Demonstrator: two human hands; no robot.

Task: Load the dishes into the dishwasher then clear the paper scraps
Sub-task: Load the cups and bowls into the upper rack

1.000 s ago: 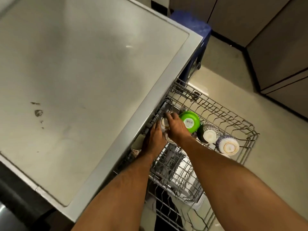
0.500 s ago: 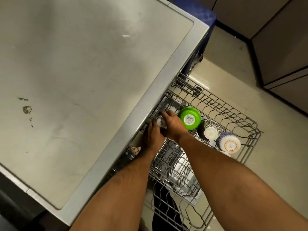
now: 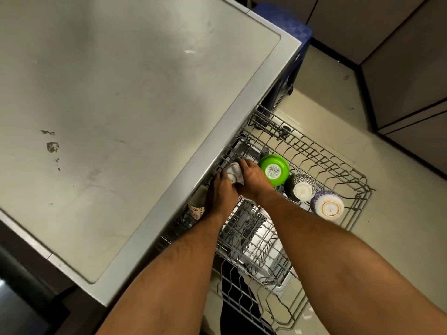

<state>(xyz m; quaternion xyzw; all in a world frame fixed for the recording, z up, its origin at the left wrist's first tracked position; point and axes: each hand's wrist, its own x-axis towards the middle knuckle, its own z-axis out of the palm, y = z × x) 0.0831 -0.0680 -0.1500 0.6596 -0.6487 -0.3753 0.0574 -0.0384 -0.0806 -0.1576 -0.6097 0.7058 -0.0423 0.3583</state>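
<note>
Two hands were on one piece: my right hand [image 3: 251,177] curled over a small white cup [image 3: 234,172], and my left hand [image 3: 222,193] pressed against it from the near side, its fingers hidden, so I could not tell whether it gripped or only steadied. The cup was pale with dark lettering near its rim, lying tilted at the back of the upper rack [image 3: 312,155], close under the worktop [image 3: 135,97] edge. Beside my right hand a green bowl [image 3: 273,169] sat upside down, then a dark patterned bowl [image 3: 300,187] and a blue patterned bowl [image 3: 327,206], all bottoms up in a row. A floral cup [image 3: 196,209] stood left of my left wrist. I judged loading well along, this cup unseated. A few dark flecks [image 3: 52,146] lay on the worktop; I couldn't tell whether they were paper.
</note>
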